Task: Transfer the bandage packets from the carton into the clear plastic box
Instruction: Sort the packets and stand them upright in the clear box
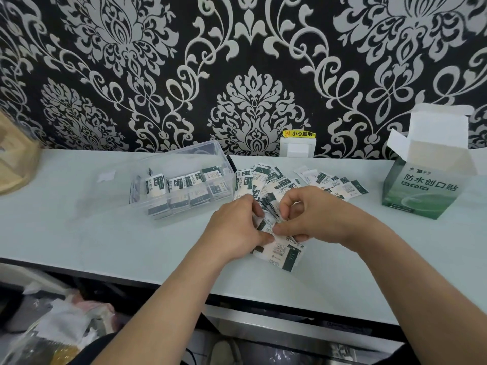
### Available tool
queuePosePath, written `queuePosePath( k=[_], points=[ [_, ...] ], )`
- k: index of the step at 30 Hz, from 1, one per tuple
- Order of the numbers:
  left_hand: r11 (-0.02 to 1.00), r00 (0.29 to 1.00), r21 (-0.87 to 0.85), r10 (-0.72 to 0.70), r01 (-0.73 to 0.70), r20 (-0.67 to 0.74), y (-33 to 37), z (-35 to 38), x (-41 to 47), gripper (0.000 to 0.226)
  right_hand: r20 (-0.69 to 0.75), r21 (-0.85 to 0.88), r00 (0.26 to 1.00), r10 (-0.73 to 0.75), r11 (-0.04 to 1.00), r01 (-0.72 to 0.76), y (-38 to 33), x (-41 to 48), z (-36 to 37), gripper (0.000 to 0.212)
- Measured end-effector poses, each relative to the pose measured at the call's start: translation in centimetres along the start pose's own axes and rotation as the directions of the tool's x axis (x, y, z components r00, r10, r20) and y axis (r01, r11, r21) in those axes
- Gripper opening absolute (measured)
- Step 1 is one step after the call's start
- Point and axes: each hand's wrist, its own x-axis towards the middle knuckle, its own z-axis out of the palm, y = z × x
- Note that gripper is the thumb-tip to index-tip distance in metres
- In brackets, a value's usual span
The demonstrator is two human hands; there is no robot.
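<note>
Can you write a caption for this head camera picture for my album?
Left hand and right hand bunch packets on the table, between the clear box and open carton.

A pale worktop runs along black wallpaper with silver floral scrolls. A white wall plate sits at its back edge, with a yellow warning sticker on top. A tan bag sits far left, and crumpled plastic bags lie below.

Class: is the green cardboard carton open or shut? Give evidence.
Open: the green cardboard carton has its white top flaps raised.
</note>
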Motion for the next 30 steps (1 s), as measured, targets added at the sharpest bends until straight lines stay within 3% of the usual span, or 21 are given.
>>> queuePosePath(
  k=[6, 8, 14, 19, 22, 24, 25, 28, 30],
  points=[
    [0.975, 0.999, -0.221, 0.031, -0.026, 0.018, -1.0, -0.8, 0.3, 0.018, -0.006, -0.147, 0.996, -0.086, 0.986, 0.085, 0.2, 0.2, 0.1, 0.027],
    [0.944, 1.000, -0.330, -0.002, 0.005, 0.011, -1.4, -1.3, 0.5, 0.020, -0.020, -0.213, 0.990, -0.139, 0.968, 0.132, 0.2, 0.3, 0.2, 0.028],
    [0.751, 0.996, -0.657, -0.084, 0.067, 0.006, -0.5, -1.7, 0.0, 0.022, -0.076, -0.236, 0.963, -0.259, 0.943, 0.235, 0.0, 0.3, 1.2, 0.034],
    [0.524, 0.987, -0.850, -0.154, 0.045, -0.043, 0.6, -1.9, 0.2, 0.021, -0.115, -0.101, 0.953, -0.279, 0.958, 0.268, -0.4, 0.4, 1.5, 0.041],
    [0.369, 0.990, -0.929, -0.113, -0.039, -0.087, 1.1, -2.4, 0.0, 0.014, -0.137, 0.225, 0.968, -0.212, 0.945, 0.239, -0.8, -0.1, 1.0, 0.035],
    [0.463, 0.980, -0.866, 0.021, -0.186, -0.199, 1.2, -2.7, -0.5, 0.013, -0.071, 0.476, 0.988, -0.139, 0.865, 0.156, -1.2, -0.5, 0.6, 0.031],
    [0.559, 0.963, -0.784, 0.139, -0.270, -0.232, 1.0, -2.7, -0.7, 0.029, -0.029, 0.550, 0.993, -0.113, 0.828, 0.110, -1.2, -0.6, 0.4, 0.030],
    [0.741, 0.915, -0.559, 0.394, -0.372, -0.086, 1.1, -2.5, -1.7, 0.095, 0.065, 0.629, 0.995, -0.081, 0.777, 0.022, -1.4, -0.7, 0.2, 0.033],
    [0.813, 0.897, -0.408, 0.442, -0.416, -0.033, 1.4, -2.1, -2.0, 0.111, 0.119, 0.628, 0.989, -0.086, 0.778, -0.008, -1.4, -0.6, 0.1, 0.039]
  ],
)
